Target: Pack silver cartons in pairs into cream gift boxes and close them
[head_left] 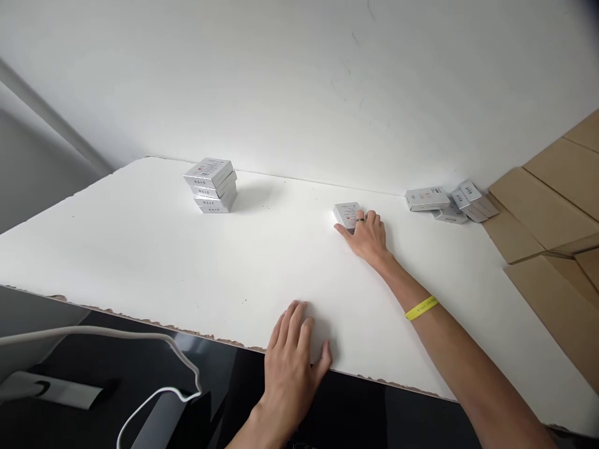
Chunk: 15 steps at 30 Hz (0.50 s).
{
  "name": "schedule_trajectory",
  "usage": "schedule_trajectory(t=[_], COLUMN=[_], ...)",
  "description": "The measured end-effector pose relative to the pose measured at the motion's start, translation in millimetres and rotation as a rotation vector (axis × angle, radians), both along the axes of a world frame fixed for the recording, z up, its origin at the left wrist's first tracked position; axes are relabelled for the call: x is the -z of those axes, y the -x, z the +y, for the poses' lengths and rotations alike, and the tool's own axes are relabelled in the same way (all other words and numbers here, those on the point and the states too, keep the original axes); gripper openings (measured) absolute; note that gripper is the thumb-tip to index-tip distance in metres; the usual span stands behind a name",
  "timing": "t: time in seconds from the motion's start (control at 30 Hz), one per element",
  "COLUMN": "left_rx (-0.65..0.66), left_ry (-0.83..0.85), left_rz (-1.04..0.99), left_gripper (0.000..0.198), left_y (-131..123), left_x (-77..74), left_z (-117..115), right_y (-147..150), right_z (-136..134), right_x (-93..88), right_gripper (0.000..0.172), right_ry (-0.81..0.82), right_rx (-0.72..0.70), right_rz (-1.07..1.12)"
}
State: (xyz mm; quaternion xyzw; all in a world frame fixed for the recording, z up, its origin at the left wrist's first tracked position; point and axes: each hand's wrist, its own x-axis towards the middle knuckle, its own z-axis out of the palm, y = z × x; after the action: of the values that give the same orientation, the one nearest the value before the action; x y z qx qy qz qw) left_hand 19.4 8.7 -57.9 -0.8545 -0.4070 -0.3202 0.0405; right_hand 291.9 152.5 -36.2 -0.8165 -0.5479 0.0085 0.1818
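Observation:
My right hand (pixel 369 236) reaches across the white table and grips a small white box (pixel 347 213) printed with dark and red marks. The thumb is at its near left edge and the other fingers cover its right side. Whether the box rests on the table or is slightly raised, I cannot tell. My left hand (pixel 292 349) lies at the table's front edge, palm down, fingers stretched out and thumb apart, with nothing in it. To the left stands a stack of similar boxes (pixel 213 187), a little unevenly piled.
Several more boxes (pixel 427 198) lie in a loose heap at the back right. Folded brown cardboard (pixel 556 206) leans over the table's right end. A white wall (pixel 290 93) borders the back. Below the chipped front edge, a white cable (pixel 116 333) hangs over dark surfaces.

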Motion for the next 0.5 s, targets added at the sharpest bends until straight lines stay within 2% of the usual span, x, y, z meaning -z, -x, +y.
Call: schedule_trajectory(t=[0.1,0.17,0.23,0.33,0.4,0.5], left_rx=[0.022,0.041,0.058,0.062,0.056,0.052], left_ry=[-0.024,-0.018,-0.022,-0.051,-0.061,-0.048], left_rz=[0.007,0.011,0.006,-0.015,-0.028,-0.034], left_gripper=[0.018,0.020,0.021,0.021,0.022,0.023], left_y=[2.7,3.3,3.4,3.2,3.4,4.4], left_x=[3.8,3.8,3.8,5.8,8.5,12.8], left_z=[-0.8,1.0,4.1,7.2,7.1,6.2], right_y=[-2.2,-18.0,-47.1,-104.0,-138.9,-172.8], right_z=[-7.7,-12.2,-14.6,-15.1,-12.5,-1.2], right_x=[-1.9,-9.5,-19.8,-31.9,-34.1,-30.5], right_gripper=[0.084,0.082,0.077,0.074,0.088,0.107], right_ry=[0.008,-0.002,-0.029,-0.060,-0.049,-0.015], right_rx=[0.011,0.046,0.143,0.398,0.558,0.669], right_rz=[0.000,0.000,-0.007,-0.013,-0.003,0.017])
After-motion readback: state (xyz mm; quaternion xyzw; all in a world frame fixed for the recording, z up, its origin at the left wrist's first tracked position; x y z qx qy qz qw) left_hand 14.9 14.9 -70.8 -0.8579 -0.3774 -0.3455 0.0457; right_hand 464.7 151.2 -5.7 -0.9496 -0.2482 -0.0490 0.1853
